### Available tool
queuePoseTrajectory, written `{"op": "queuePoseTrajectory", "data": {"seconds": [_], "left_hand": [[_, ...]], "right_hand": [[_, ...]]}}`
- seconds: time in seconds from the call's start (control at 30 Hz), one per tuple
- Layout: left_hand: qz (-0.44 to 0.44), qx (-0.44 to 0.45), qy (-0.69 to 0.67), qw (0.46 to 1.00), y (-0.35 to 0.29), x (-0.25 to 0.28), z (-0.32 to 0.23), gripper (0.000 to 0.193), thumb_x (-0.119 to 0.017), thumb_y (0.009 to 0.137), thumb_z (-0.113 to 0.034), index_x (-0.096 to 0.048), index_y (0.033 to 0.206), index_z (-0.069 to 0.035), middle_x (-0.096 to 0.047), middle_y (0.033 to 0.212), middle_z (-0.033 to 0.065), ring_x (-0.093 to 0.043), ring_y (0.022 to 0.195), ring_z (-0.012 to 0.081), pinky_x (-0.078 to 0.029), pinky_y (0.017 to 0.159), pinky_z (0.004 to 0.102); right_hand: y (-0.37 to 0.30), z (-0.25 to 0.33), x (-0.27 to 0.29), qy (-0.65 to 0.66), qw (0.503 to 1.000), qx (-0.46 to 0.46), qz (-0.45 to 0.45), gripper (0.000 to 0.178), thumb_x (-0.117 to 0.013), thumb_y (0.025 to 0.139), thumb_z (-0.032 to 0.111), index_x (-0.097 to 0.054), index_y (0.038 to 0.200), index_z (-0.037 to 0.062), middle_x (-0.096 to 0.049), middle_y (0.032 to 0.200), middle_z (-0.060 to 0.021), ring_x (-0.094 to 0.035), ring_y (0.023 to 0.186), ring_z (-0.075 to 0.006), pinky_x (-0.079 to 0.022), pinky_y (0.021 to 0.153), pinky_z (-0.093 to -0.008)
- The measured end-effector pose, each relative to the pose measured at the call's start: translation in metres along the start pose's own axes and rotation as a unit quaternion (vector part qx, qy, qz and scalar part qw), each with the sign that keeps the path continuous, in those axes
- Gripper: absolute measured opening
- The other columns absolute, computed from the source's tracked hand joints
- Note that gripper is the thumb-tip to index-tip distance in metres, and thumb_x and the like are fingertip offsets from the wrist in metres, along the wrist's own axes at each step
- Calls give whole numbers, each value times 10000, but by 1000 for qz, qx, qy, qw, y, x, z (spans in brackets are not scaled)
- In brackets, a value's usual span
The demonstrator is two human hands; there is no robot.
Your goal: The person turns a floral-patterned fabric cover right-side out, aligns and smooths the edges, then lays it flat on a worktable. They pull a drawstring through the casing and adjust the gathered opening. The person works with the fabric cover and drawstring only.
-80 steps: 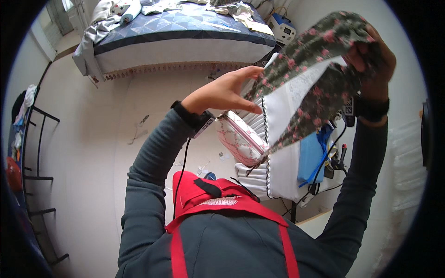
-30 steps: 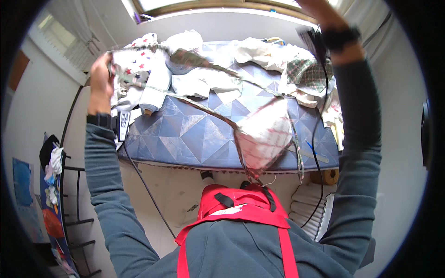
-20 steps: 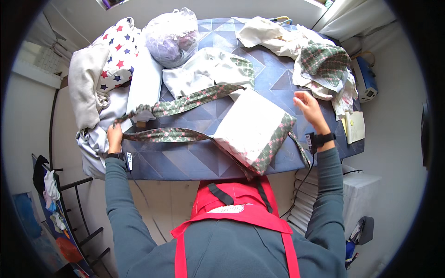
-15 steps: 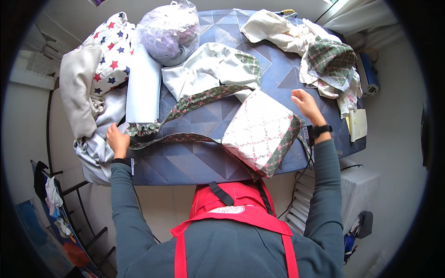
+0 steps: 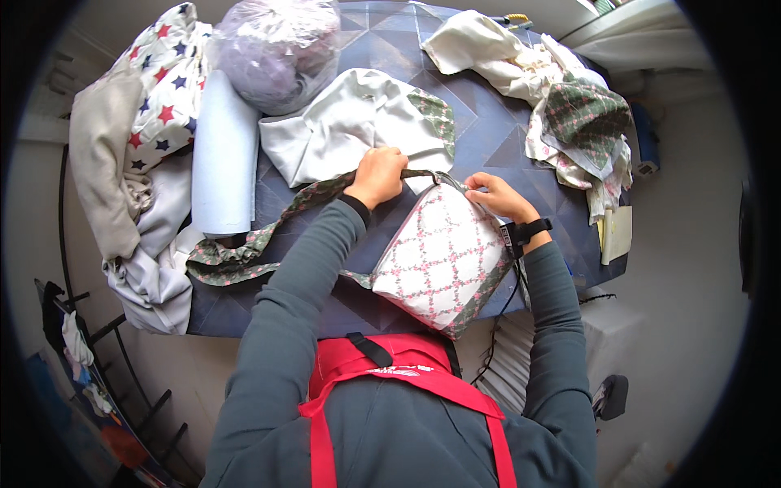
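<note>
A white and green fabric bag [image 5: 439, 256] with pink floral print lies on the table before me. Its long dark green floral strap [image 5: 305, 199] loops out to the left, ending in a gathered, ruffled stretch. My left hand [image 5: 380, 176] is closed around the strap close to where it joins the bag. At the bag's upper corner, my right hand [image 5: 496, 198] pinches the top edge by the strap's end with bent fingers. White fabric with a green floral panel [image 5: 358, 122] lies just beyond my left hand.
A pale blue roll [image 5: 224, 154], a star-print cloth [image 5: 167, 81] and beige cloth [image 5: 106, 163] crowd the left side. A clear plastic bag of lilac stuff [image 5: 281, 53] stands behind. Crumpled floral fabrics [image 5: 569, 114] and a yellow notepad [image 5: 617, 234] are at the right.
My left hand has moved right from the strap's far left end to near the bag. My right hand has come down and left onto the bag's upper corner. The view has shifted slightly.
</note>
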State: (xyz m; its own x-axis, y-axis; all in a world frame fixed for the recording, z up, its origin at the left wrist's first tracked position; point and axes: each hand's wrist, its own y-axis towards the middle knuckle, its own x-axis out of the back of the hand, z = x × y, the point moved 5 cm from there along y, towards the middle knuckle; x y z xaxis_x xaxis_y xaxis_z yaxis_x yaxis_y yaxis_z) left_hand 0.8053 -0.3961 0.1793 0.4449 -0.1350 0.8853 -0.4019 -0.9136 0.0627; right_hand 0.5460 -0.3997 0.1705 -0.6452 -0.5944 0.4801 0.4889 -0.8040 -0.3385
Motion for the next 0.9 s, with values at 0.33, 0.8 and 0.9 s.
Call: {"op": "queuePoseTrajectory", "data": {"seconds": [0.33,0.8,0.9], "left_hand": [[-22,-23,36,999,4,25,19,280,-560,802,-14,-672,1043,-102,-702,918,170,-674,872,370,-520,748,475],[-26,36,176,983,-48,44,48,293,-585,850,-24,-641,1131,-81,-687,1092,130,-634,1042,340,-481,870,429],[-175,-17,214,961,-91,61,6,349,-616,857,-34,-608,1204,-60,-649,1195,130,-595,1128,332,-451,957,420]], "right_hand": [[28,14,-7,122,990,-6,69,461,-669,960,260,-548,1316,-8,-641,1161,-86,-550,1143,-175,-438,994,-316],[-92,-98,123,-90,993,-76,0,283,-707,884,221,-645,1077,24,-642,844,-81,-607,786,-189,-495,712,-347],[-163,-106,128,-387,858,-24,-338,440,-727,827,141,-571,1227,45,-649,1100,-141,-628,1031,-324,-518,893,-395]]}}
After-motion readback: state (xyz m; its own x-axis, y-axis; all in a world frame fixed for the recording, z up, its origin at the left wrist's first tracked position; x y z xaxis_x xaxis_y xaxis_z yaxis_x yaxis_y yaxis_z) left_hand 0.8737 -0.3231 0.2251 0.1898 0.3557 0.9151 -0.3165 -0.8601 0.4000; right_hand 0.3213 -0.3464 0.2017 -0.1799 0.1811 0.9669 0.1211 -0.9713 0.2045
